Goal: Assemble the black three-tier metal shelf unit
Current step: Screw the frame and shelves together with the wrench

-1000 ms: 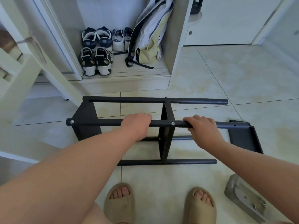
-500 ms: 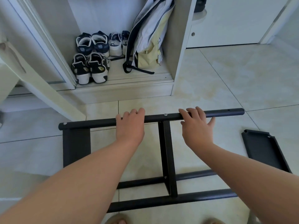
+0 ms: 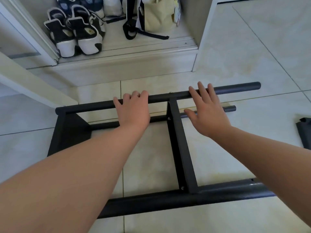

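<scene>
The black metal shelf frame lies on its side on the tiled floor, with long round tubes and two flat shelf panels between them. My left hand grips the far upper tube, fingers curled over it, left of the middle panel. My right hand lies flat with straight, spread fingers over the same tube, right of that panel. A loose black shelf tray lies on the floor at the right edge.
An open cupboard ahead holds several sneakers and a pale yellow backpack with a black strap. Its raised base runs just beyond the frame. A white slanted board stands at left. Tiled floor extends to the right.
The frame has rolled toward me and the view has dropped closer. My right hand's fingers have straightened and spread over the tube; my left hand keeps its grip.
</scene>
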A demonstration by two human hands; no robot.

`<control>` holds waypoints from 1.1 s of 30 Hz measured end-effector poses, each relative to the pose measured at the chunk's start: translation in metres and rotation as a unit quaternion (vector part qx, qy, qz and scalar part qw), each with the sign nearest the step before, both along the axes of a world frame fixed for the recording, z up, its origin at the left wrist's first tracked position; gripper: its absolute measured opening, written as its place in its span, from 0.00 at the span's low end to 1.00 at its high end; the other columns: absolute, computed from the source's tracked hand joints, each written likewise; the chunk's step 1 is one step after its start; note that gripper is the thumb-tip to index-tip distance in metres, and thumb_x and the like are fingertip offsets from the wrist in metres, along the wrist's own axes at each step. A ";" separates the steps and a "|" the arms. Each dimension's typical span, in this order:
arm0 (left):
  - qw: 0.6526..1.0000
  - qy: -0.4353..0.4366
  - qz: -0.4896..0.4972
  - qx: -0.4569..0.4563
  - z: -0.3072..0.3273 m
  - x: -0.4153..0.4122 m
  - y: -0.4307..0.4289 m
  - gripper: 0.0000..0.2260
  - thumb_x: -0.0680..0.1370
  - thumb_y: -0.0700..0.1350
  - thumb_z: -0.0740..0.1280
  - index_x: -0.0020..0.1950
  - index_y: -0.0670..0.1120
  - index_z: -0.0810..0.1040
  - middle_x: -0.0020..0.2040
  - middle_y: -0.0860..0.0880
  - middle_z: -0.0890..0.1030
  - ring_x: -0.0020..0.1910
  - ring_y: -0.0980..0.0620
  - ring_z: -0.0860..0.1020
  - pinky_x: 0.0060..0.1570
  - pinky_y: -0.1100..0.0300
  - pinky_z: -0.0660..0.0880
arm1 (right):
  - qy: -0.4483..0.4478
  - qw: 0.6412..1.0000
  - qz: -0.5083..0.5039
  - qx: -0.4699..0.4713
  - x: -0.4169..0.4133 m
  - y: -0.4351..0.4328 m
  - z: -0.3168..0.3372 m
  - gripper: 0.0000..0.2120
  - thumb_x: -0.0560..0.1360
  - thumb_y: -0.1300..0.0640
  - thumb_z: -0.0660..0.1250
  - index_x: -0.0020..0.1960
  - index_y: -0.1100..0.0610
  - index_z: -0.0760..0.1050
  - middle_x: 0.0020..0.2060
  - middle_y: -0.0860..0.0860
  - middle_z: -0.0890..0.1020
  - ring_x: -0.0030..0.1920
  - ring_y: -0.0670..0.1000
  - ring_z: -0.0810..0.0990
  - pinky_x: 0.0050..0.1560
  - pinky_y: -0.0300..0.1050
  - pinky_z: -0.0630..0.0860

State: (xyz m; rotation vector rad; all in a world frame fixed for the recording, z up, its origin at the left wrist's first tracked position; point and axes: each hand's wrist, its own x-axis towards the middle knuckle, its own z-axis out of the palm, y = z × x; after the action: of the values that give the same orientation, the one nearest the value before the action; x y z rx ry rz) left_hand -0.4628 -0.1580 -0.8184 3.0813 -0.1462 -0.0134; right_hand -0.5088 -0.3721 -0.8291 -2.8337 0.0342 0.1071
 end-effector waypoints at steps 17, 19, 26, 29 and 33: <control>0.975 0.090 -0.201 -0.002 0.129 -0.126 -0.063 0.23 0.82 0.46 0.58 0.77 0.51 0.61 0.80 0.46 0.58 0.78 0.44 0.54 0.75 0.43 0.55 | 0.092 0.989 -0.004 -0.114 -0.167 -0.074 0.145 0.33 0.84 0.39 0.50 0.82 0.46 0.39 0.82 0.49 0.40 0.81 0.55 0.39 0.80 0.57 0.47; 0.964 0.100 -0.247 0.016 0.145 -0.149 -0.078 0.23 0.82 0.48 0.57 0.78 0.50 0.60 0.80 0.46 0.58 0.78 0.44 0.54 0.74 0.44 0.56 | 0.101 0.987 -0.014 -0.124 -0.196 -0.088 0.161 0.33 0.84 0.39 0.49 0.82 0.46 0.39 0.82 0.48 0.40 0.81 0.54 0.38 0.80 0.57 0.46; 0.920 0.140 -0.363 0.039 0.159 -0.218 -0.145 0.23 0.83 0.51 0.58 0.77 0.50 0.61 0.79 0.46 0.59 0.76 0.43 0.58 0.72 0.46 0.61 | 0.168 0.978 -0.074 -0.094 -0.287 -0.141 0.169 0.32 0.84 0.38 0.51 0.82 0.43 0.40 0.82 0.45 0.43 0.82 0.52 0.40 0.80 0.59 0.48; 0.888 0.170 -0.424 0.048 0.146 -0.242 -0.171 0.21 0.83 0.51 0.58 0.76 0.50 0.62 0.79 0.47 0.59 0.75 0.43 0.60 0.69 0.46 0.64 | 0.223 0.965 -0.114 -0.076 -0.313 -0.176 0.156 0.32 0.84 0.40 0.54 0.82 0.42 0.42 0.82 0.44 0.47 0.82 0.51 0.45 0.79 0.58 0.53; 0.852 0.246 -0.462 0.012 0.123 -0.262 -0.206 0.21 0.82 0.49 0.58 0.75 0.50 0.62 0.76 0.48 0.63 0.70 0.44 0.67 0.64 0.47 0.70 | 0.294 0.939 -0.173 -0.038 -0.346 -0.211 0.127 0.26 0.85 0.44 0.55 0.81 0.45 0.56 0.79 0.49 0.61 0.76 0.56 0.64 0.72 0.54 0.66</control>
State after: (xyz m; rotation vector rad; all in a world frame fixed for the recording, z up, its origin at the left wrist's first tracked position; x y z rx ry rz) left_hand -0.7249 -0.3642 -0.6957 2.5644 -1.5333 -0.8153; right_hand -0.8550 -0.5833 -0.7017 -2.7076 0.6727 0.8793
